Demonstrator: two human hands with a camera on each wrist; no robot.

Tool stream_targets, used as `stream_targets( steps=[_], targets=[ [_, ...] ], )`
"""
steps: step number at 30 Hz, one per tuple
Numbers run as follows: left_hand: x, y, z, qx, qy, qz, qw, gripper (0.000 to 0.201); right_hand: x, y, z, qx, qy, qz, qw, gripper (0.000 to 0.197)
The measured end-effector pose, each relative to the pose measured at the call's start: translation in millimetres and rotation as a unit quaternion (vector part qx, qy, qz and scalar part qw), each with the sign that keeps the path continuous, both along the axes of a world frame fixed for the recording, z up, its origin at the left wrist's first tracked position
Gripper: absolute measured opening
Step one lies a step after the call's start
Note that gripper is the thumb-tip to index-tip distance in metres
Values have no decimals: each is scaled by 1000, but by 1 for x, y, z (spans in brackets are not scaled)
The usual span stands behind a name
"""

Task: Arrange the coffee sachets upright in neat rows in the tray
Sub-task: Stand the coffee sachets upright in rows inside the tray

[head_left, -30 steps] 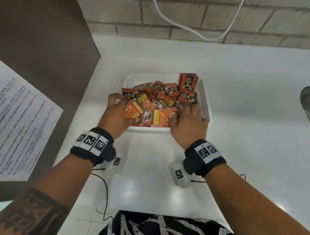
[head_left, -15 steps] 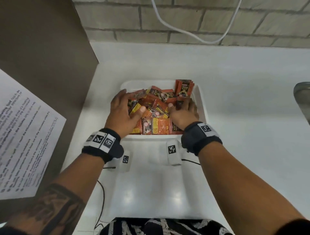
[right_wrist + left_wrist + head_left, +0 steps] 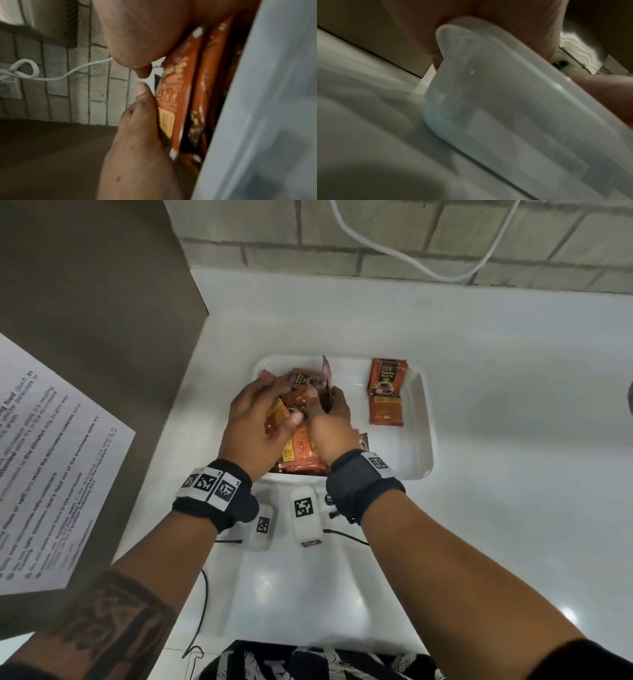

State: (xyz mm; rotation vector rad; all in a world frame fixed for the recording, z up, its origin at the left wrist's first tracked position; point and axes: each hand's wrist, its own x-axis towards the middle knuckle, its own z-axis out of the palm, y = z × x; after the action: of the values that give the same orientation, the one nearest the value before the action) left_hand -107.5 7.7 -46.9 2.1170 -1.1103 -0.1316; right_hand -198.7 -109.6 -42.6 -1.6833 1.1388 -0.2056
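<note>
A white tray point(image 3: 425, 419) sits on the white counter, its outer wall point(image 3: 488, 108) blurred close up in the left wrist view. A bunch of orange and brown coffee sachets point(image 3: 303, 453) is crowded into its left half. My left hand point(image 3: 263, 412) cups the bunch from the left, and my right hand point(image 3: 330, 419) grips it from the right, fingers curled round upright sachets point(image 3: 180, 94). One dark sachet edge point(image 3: 327, 371) sticks up between my hands. In the right half, one sachet point(image 3: 387, 374) leans on the far wall and another point(image 3: 385, 410) lies flat.
A printed paper sheet point(image 3: 51, 457) hangs on a brown panel point(image 3: 96, 285) at the left. A white cable point(image 3: 411, 261) droops across the brick wall behind. White counter point(image 3: 513, 371) spreads to the right, with a grey object point(image 3: 630, 398) at the edge.
Both hands have swept the loose pile into the tray's left half and closed round it. The right half now shows bare floor with two sachets left behind.
</note>
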Motion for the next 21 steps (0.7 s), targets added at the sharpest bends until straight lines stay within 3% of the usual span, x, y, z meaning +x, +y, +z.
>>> stream_targets(
  steps=[6,11,17,21],
  targets=[
    [2,1,-3,-21,19,-35,999,55,6,7,2,27,-48,-6,998,76],
    [-3,-4,0,28,-8,-32,999,54,1,5,6,3,-46,-9,999,62],
    [-2,-7,4,88,-29,-37,995,47,-6,-13,-3,-19,-42,-72,996,73],
    [-5,-12,6,90,-21,-51,994,35,-9,-4,-3,-39,-4,28,999,68]
  ],
)
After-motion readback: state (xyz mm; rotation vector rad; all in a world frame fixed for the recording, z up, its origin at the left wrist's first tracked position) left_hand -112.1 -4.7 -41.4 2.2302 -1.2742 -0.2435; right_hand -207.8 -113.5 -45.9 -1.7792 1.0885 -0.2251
